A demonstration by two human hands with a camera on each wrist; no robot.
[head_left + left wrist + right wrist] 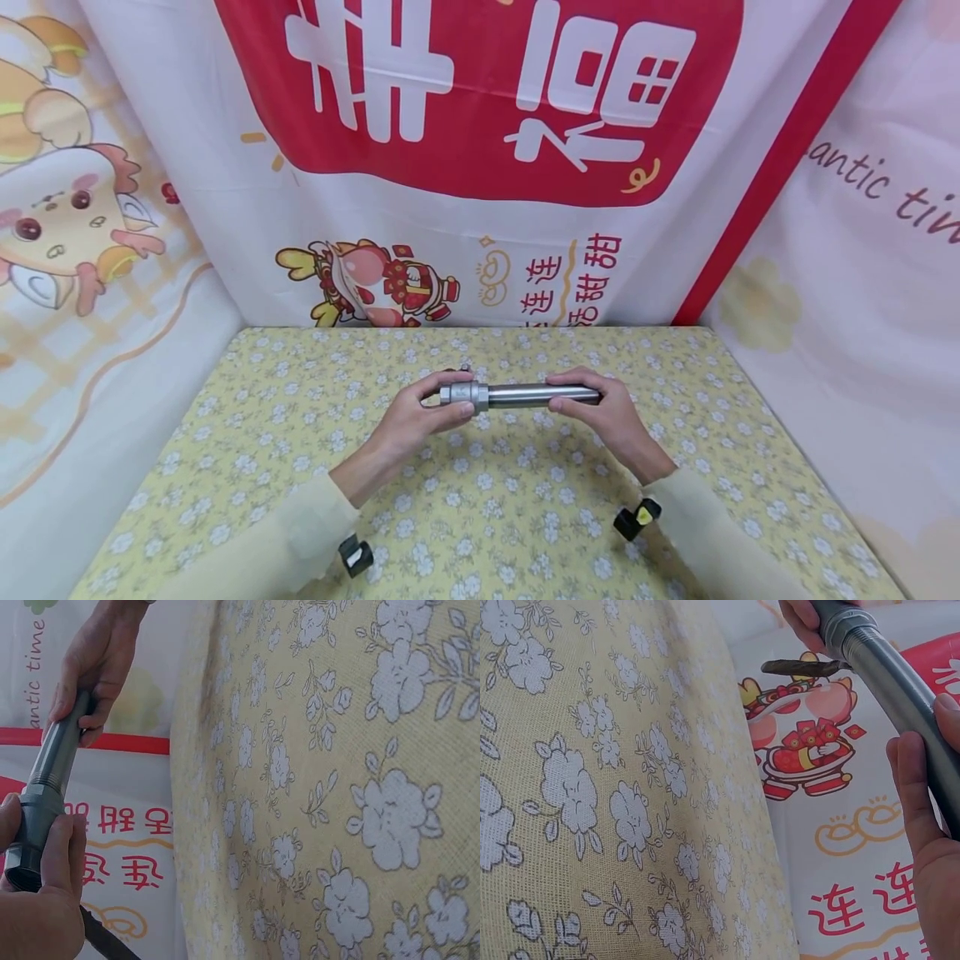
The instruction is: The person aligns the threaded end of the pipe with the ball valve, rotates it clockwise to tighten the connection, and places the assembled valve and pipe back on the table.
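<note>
The person's left hand point(420, 410) grips a metal valve fitting point(467, 395), the thumb along its near side and the fingers on its far side, spread only as wide as the fitting. The right hand point(600, 406) holds a smooth steel pipe point(525, 396) near its other end in the same way, thumb and fingers on opposite sides. The pipe meets the fitting end to end, and the two lie nearly level in a line between the hands, above the middle of the flowered yellow cloth point(480, 508). Both wrist views show a ring of thread point(864, 634) at the joint.

A dark lever point(802, 668) sticks out from the fitting's side in the right wrist view; from the head it is mostly hidden behind the left fingers. The right hand covers the pipe's outer end, and the left covers part of the fitting's body.

Both arms wear pale sleeves point(300, 533), with a black device point(356, 556) by each cuff. Behind the cloth hangs a white backdrop point(480, 187) with a red panel point(480, 108) and cartoon printing, with printed curtains point(847, 333) at either side.
</note>
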